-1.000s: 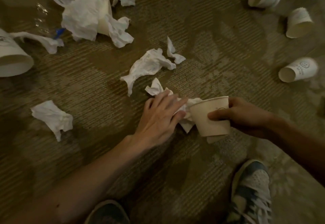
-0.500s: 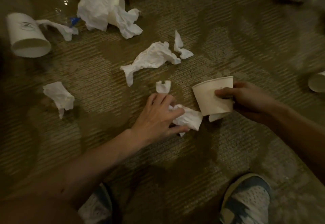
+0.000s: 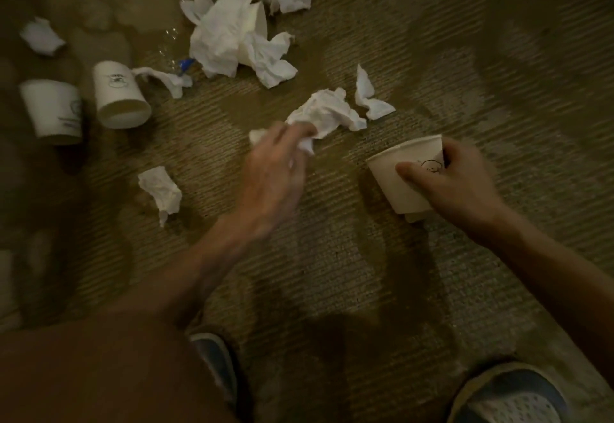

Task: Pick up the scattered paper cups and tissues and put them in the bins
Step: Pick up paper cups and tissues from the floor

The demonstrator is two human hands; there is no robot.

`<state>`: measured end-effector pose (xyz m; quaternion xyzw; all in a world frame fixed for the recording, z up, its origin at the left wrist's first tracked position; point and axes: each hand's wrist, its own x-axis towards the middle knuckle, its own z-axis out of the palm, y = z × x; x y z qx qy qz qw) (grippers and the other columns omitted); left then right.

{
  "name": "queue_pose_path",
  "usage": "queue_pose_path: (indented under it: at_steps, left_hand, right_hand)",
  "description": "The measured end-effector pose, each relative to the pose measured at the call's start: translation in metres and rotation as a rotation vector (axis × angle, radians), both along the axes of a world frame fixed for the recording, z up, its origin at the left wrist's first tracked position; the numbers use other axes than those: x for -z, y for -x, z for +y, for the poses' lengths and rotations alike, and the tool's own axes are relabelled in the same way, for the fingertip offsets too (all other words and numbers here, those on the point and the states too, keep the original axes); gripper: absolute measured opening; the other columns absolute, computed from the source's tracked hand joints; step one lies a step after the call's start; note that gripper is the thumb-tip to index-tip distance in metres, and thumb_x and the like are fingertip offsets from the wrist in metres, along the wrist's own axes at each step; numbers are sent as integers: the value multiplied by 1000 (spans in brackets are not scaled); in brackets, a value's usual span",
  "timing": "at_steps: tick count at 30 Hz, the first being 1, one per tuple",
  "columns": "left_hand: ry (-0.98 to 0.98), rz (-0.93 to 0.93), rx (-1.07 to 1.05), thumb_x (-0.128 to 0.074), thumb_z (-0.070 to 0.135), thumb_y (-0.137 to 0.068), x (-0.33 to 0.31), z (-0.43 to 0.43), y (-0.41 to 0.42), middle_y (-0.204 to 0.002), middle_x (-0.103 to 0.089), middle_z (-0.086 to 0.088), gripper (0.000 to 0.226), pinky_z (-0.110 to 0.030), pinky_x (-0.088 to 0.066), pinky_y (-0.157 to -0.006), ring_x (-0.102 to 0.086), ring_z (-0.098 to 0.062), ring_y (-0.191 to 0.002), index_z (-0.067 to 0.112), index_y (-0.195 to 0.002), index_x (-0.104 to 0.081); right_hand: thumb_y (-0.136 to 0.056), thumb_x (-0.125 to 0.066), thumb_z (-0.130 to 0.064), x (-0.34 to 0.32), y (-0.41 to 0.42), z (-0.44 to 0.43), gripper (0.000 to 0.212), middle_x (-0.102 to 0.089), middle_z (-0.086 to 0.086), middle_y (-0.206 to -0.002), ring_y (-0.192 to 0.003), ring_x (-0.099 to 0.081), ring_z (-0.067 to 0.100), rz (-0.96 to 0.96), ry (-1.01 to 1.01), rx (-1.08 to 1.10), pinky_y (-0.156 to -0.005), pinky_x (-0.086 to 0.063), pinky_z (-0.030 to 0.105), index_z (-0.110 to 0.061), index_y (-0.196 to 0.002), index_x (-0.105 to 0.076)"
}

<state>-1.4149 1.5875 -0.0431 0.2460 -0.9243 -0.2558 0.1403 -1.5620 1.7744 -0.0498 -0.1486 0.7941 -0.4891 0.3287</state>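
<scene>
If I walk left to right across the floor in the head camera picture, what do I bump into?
first paper cup → second paper cup → small tissue → left hand gripping the big tissue → held cup → right hand

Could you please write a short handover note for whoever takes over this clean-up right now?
Left hand, blurred, grips a small tissue beside the central tissue. Right hand holds a paper cup. On the carpet: printed cup and second cup at far left, tissue pile beyond, loose tissue near left. No bin in view, so nothing shown binned. Remaining: gather all, bin it.
</scene>
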Motion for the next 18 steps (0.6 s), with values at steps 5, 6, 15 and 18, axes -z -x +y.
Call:
queue_pose_path:
  at_steps: [5, 6, 15, 18]
  left_hand:
    - [29, -281, 25, -42, 17, -93, 16, -29, 13, -144, -40, -13, 57, -46, -33, -107, -35, -27, -131, 24, -149, -37]
    - [0, -322, 52, -41, 23, -96, 23, -29, 15, -151, -33, -11, 58, -49, -26, -113, -27, -27, -139, 26, -152, -29]
    - [212, -177, 27, -49, 51, -95, 58, -29, 28, -119, -59, -14, 53, -39, -36, -98, -49, -33, -114, 6, -119, -62]
    - [233, -155, 76, -50, 54, -92, 55, -34, 37, -103, -64, -16, 54, -40, -38, -87, -53, -34, -98, 3, -101, -67]
  right_hand:
    - [-87, -72, -16, -3, 6, -3, 20, -66, -16, -83, -70, -65, -10, -73, 72, 62, -45, -49, 12, -33, -87, -62]
    - [-87, -72, -16, -2, 6, -3, 19, -66, -15, -83, -69, -65, -10, -88, 79, 66, -44, -48, 12, -32, -88, -62]
    - [-86, -73, -20, 6, 9, 10, 19, -66, -12, -91, -72, -65, -11, -160, 71, 135, -49, -51, 13, -33, -90, -60]
    - [-85, -73, -22, 9, 14, 14, 17, -68, -12, -91, -78, -67, -5, -171, 64, 157, -63, -58, 23, -32, -92, -62]
